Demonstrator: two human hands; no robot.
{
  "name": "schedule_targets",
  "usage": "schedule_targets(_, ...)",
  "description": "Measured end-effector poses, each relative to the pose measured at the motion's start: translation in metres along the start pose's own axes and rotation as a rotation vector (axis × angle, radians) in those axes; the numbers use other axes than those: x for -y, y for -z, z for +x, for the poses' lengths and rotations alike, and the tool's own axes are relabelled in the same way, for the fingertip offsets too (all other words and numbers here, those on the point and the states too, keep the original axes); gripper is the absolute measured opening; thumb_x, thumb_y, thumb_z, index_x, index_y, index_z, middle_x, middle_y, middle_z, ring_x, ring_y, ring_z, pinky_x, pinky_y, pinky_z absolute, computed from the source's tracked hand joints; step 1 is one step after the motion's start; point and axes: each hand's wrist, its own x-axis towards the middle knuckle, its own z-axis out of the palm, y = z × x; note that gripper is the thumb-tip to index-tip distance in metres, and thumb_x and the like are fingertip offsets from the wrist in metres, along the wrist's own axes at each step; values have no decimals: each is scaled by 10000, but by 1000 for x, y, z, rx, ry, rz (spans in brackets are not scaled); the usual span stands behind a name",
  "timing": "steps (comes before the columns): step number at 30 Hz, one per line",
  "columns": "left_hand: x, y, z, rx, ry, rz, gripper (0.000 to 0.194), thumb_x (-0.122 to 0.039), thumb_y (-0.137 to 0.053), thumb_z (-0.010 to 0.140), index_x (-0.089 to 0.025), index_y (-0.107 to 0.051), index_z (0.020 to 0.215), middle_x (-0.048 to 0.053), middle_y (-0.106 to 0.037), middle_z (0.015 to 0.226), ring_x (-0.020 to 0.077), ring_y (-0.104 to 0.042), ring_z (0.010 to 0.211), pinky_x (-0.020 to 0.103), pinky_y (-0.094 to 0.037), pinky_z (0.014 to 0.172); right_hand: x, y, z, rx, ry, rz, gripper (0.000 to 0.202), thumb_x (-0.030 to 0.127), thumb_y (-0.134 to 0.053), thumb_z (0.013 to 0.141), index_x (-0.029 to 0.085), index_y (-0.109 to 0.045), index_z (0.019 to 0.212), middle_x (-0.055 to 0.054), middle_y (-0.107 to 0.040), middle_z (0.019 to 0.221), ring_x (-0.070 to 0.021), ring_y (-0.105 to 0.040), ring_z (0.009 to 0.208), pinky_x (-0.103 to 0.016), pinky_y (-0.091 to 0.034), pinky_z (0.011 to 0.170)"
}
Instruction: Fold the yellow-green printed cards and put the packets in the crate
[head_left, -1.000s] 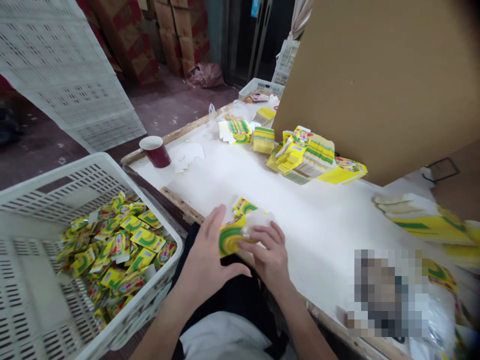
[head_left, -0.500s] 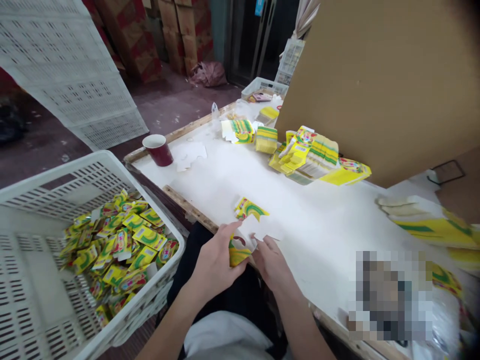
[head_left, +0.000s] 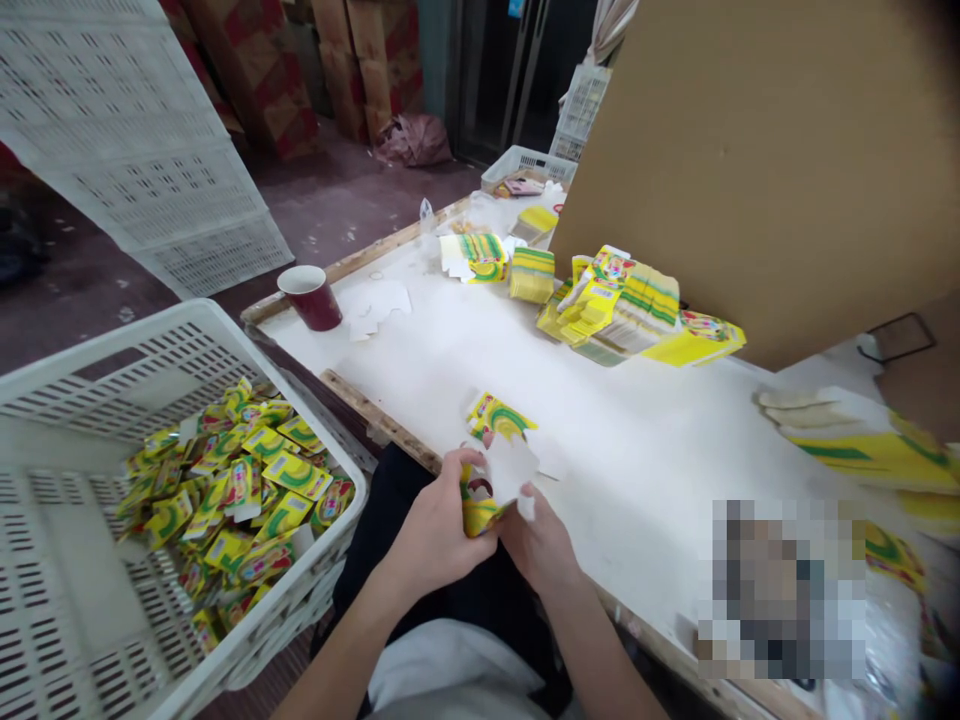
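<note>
My left hand (head_left: 435,525) is closed around the side of a small yellow-and-green carton (head_left: 480,514), held over the table's near edge. The carton's white inner flaps stand up, and a dark opening shows in it. The fingers of my right hand (head_left: 541,540) are closed on the carton's right side, by a white flap; some fingertips are hidden. Just beyond my hands, another yellow-and-green carton piece (head_left: 495,412) lies on the white tabletop (head_left: 420,385).
A white crate (head_left: 300,425) of yellow cartons stands at left. Farther back are a maroon cup (head_left: 313,300), paper scraps (head_left: 381,303) and stacked flat cartons (head_left: 630,305) by a large cardboard sheet (head_left: 757,170). More carton stacks (head_left: 862,440) lie at right.
The carton between my hands has turned, and its white flaps now stand more upright. My right fingers have shifted slightly along its right side. The carton piece beyond has stayed put.
</note>
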Motion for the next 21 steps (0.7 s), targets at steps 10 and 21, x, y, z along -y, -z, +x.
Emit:
schedule_targets(10, 8, -12, -3, -2, -49, 89, 506, -156, -542, 636, -221, -326, 1088, 44, -591, 927, 213, -609, 811, 331, -476, 701, 5, 1, 5, 36, -41, 98, 496, 274, -512, 837, 258, -433, 1326, -36, -467, 1364, -229, -419, 1261, -434, -286, 1077)
schedule_targets(21, 24, -11, 0, -358, -105, 310, 560, -218, -621, 626, -161, -397, 1136, 133, -481, 1145, 274, -506, 1053, 451, -429, 875, 2, 12, 6, -62, 263, -424, 439, 76, -463, 793, 263, -608, 1163, -66, -588, 1226, -204, -507, 1186, -396, -390, 1018)
